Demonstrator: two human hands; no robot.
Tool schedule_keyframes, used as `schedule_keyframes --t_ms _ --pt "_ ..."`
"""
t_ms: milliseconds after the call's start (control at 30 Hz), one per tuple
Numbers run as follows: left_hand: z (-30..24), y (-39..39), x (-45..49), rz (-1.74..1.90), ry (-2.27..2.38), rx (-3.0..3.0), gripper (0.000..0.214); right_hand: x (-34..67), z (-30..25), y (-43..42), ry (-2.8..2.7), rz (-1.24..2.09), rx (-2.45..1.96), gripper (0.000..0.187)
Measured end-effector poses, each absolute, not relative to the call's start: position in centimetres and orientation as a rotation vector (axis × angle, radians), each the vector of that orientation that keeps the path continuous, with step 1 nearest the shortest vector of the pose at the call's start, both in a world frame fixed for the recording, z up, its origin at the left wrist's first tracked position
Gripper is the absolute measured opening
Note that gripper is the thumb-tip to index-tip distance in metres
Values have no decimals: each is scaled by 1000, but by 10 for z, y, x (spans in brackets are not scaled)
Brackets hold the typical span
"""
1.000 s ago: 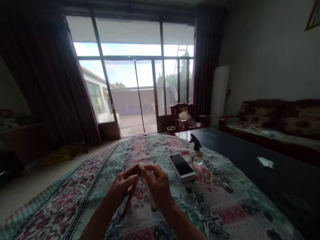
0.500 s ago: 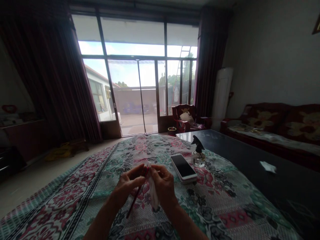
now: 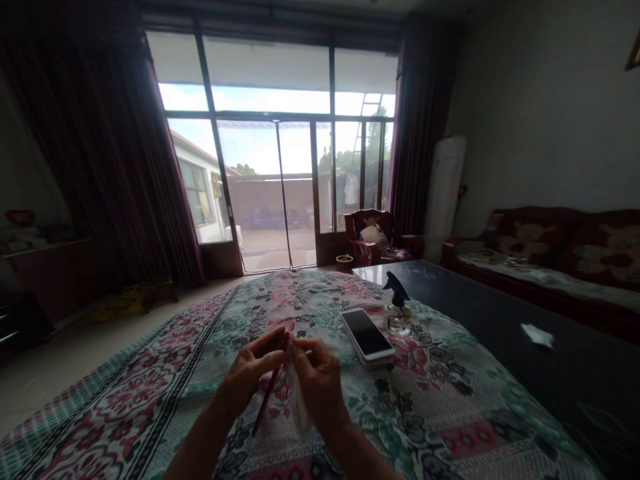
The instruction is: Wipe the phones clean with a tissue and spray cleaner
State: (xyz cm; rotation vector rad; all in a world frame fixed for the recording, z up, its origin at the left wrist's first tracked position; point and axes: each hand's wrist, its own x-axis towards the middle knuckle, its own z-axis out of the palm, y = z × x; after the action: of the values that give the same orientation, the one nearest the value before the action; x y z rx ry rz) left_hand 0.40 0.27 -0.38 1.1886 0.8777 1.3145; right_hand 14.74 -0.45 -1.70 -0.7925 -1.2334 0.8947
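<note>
Left hand [image 3: 253, 372]: my fingers gripped the thin red piece [image 3: 267, 400] (its full shape was hidden), slanting over the flowered tablecloth [image 3: 430, 400].
Right hand [image 3: 319, 377]: I pinched the limp white cloth [image 3: 299, 403] beside the red piece's upper end.
Fingertip work: close pinching, which seemed to need a steady left hold next.

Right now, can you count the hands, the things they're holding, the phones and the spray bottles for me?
Hands: 2, the left hand and the right hand
Held things: 2, a thin red item and a soft white piece
Phones I can make out: 1, the phone with a dark screen
Spray bottles: 1, the black-topped bottle
Total: 6
</note>
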Motion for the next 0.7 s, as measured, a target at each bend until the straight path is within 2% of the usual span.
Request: schedule_keyframes --t_ms 300,700 --pt "-8 1 -4 1244 602 1117 44 151 -8 -4 -1270 799 -827 16" --pt "-6 -2 1 1219 643 1146 49 146 7 -18 -1344 617 -663 9"
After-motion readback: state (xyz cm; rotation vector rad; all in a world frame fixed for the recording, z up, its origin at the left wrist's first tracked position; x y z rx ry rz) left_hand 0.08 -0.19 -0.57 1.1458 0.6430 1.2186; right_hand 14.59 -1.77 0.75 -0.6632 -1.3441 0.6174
